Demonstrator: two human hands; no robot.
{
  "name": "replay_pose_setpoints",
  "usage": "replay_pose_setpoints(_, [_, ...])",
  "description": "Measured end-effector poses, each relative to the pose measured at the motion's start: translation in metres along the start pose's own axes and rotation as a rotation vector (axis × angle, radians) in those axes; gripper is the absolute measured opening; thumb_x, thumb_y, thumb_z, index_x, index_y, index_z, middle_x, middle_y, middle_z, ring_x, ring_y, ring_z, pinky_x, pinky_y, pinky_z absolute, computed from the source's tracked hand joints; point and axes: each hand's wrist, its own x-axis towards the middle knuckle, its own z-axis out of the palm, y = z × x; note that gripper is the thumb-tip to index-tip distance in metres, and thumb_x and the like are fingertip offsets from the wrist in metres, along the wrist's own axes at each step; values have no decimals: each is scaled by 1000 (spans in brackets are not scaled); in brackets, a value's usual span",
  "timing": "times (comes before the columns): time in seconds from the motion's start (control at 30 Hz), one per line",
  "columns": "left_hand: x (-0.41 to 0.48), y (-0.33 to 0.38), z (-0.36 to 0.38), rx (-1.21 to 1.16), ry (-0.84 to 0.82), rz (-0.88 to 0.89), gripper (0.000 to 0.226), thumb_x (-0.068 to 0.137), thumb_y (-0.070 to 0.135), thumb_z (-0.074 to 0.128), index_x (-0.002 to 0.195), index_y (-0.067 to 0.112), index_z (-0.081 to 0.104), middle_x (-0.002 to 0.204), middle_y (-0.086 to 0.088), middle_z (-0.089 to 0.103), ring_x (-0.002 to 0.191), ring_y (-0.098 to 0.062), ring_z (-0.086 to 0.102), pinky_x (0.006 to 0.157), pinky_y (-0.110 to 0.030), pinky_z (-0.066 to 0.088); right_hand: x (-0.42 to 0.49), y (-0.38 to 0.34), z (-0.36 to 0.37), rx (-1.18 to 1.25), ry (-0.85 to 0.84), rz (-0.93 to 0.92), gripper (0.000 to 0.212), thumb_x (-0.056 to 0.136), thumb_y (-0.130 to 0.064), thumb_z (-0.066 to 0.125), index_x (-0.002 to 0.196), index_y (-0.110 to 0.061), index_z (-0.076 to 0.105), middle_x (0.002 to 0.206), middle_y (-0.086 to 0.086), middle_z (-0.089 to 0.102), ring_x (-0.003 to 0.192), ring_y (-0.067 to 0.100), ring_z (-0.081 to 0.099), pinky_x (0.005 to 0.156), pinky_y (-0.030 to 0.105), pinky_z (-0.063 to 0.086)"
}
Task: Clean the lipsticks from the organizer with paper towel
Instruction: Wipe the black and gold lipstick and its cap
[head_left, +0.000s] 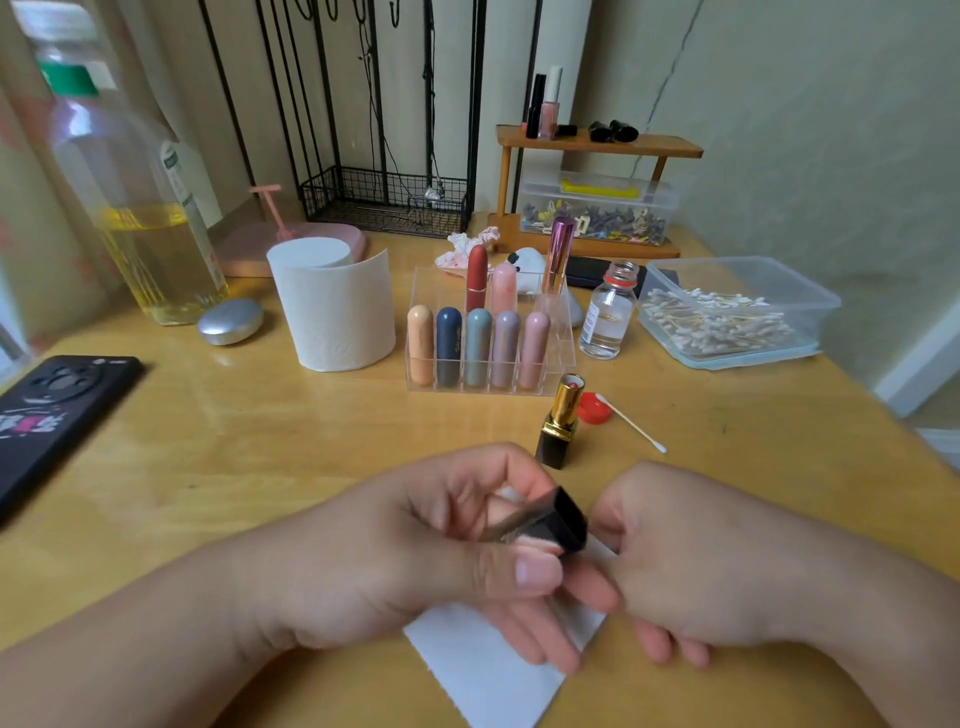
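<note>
left hand (415, 545) pinching the black cap (545, 519) between thumb and fingers, its long axis nearly level, square end aimed right at the right hand (691, 561). that one's curled, can't tell what it grips. paper towel (483, 670) lies under both at the tabletop (234, 441) near edge. the uncapped lipstick (558, 421) stands upright just beyond, organizer (560, 332) behind it. open wood runs left toward the phone (57, 410).

Soft even daylight, faint shadows; wide-angle edge bending; hands (519, 561) motion-blurred
</note>
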Motion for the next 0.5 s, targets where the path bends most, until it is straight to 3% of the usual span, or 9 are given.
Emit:
replay_pose_setpoints(0.1, [-3,1,-1,55,-16,-47,15,97,3,55,106,0,44,112,-32,67,96,-55,64,94,-61,47,-1,4,-3,-31,-29,7,24,81,-29,61,80,-6,60,59,8,70,41,17,54,48,25,43])
replay_pose_setpoints(0.2, [-2,3,0,52,-21,-65,13,95,-3,57,105,4,52,106,-28,68,94,-40,66,91,-51,52,-10,4,-20,-115,-4,2,38,81,-47,71,73,-13,57,58,2,70,43,12,56,49,24,45])
replay_pose_setpoints(0.37, [-3,2,0,100,48,-99,18,88,-10,64,104,-8,55,93,-22,62,81,-25,69,85,-45,55,3,36,-64,-17,704,-119,30,76,-40,80,70,-15,65,47,-6,54,40,9,42,48,26,38])
replay_pose_setpoints(0.43, [-2,4,1,114,71,-96,19,88,-10,64,105,-9,56,90,-18,60,78,-24,68,80,-43,56,17,49,-66,6,758,-92,24,75,-37,82,75,-20,66,57,-7,61,47,9,51,53,29,45])
replay_pose_setpoints(0.5, [-1,5,2,128,79,-87,18,88,-7,65,104,-6,59,89,-18,63,77,-26,68,77,-41,57,30,57,-60,-51,693,-34,24,74,-42,82,81,-27,65,74,-7,65,61,9,58,59,30,49])
